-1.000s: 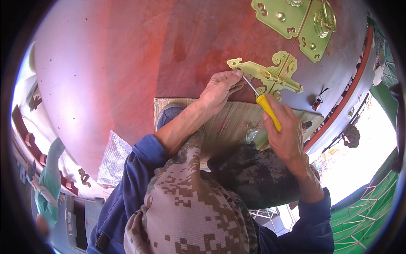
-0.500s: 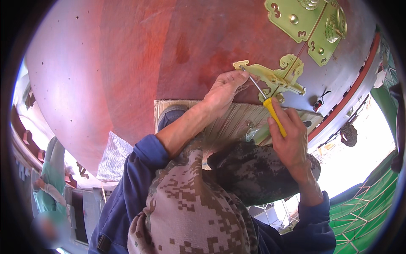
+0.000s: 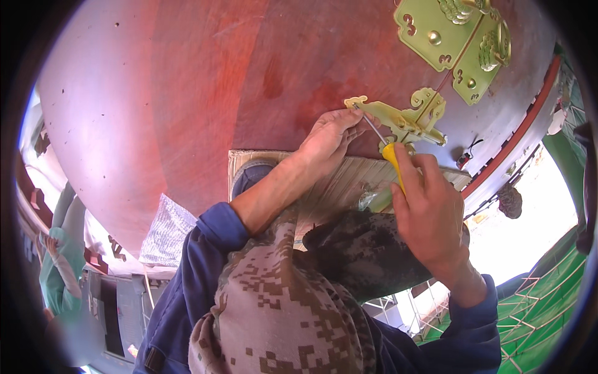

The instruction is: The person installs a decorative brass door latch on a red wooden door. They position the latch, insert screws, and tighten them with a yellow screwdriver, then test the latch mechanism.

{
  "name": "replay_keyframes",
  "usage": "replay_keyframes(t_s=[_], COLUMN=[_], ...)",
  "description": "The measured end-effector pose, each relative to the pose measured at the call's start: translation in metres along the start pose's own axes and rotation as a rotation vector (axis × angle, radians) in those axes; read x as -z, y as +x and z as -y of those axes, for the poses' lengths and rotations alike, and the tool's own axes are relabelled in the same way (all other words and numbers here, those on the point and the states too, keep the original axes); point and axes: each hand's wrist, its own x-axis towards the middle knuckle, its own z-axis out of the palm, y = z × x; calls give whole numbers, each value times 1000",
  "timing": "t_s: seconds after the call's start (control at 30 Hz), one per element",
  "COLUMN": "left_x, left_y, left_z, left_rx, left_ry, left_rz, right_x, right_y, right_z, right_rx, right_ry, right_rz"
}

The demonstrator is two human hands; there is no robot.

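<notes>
My right hand (image 3: 430, 215) is wrapped round the yellow handle of a screwdriver (image 3: 393, 159). Its metal shaft runs up and to the left, and the tip meets the left end of a brass-coloured latch fitting (image 3: 398, 118) on the reddish-brown wooden surface (image 3: 299, 68). Close beside the tip, my left hand (image 3: 330, 137) has its thumb and fingers pinched together at the fitting's edge. Whatever lies between those fingertips is hidden or too small to make out. The fitting bridges a seam in the wood.
Two brass-coloured plates (image 3: 433, 37) with ring handles flank the seam farther up. Flattened cardboard (image 3: 342, 181) lies below the fitting. A small red and black object (image 3: 464, 161) rests at right. Bubble wrap (image 3: 167, 230) is at lower left, and another person (image 3: 62, 268) stands at far left.
My right hand has rolled over the screwdriver handle, covering more of it, and the wrist has shifted slightly right. My left hand stays at the fitting. The person at left has moved.
</notes>
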Motion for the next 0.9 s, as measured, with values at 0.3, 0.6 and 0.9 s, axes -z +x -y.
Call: replay_keyframes(t_s=[0.3,0.6,0.9], left_x=[1,-5,-8], left_y=[0,-1,3], left_z=[-1,-2,0], left_rx=[30,36,46], left_ry=[-62,-95,-86], left_rz=[12,-43,-77], right_x=[2,6,24], right_y=[7,26,29], right_z=[6,-4,9], right_rx=[151,-76,-868], right_ry=[-373,230,1059], right_rz=[113,12,241])
